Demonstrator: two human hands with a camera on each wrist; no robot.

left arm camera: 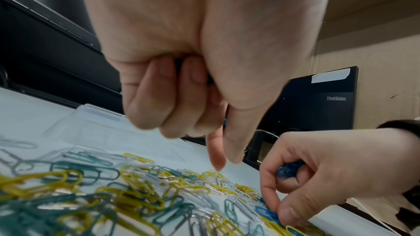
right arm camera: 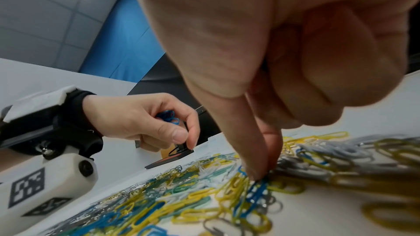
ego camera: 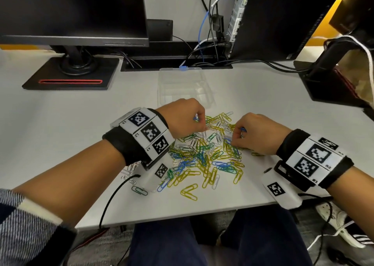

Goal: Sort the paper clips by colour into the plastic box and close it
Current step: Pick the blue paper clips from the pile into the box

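Both hands work the mixed paper clips (ego camera: 204,160) heaped on the worktop (ego camera: 81,112): left hand (ego camera: 183,120) and right hand (ego camera: 257,134) each clutch blue clips (right arm camera: 168,116), right fingers (right arm camera: 256,168) pinching 1 more. Beyond, the plastic box (ego camera: 182,83) looks empty; sorting has barely begun.

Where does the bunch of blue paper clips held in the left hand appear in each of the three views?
Head view: only a blue glint at the left hand's fingers, blue paper clips.
Left wrist view: blue sliver behind the curled fingers.
Right wrist view: clear, centre left.
Shared landmark: the mixed clip pile on the table.
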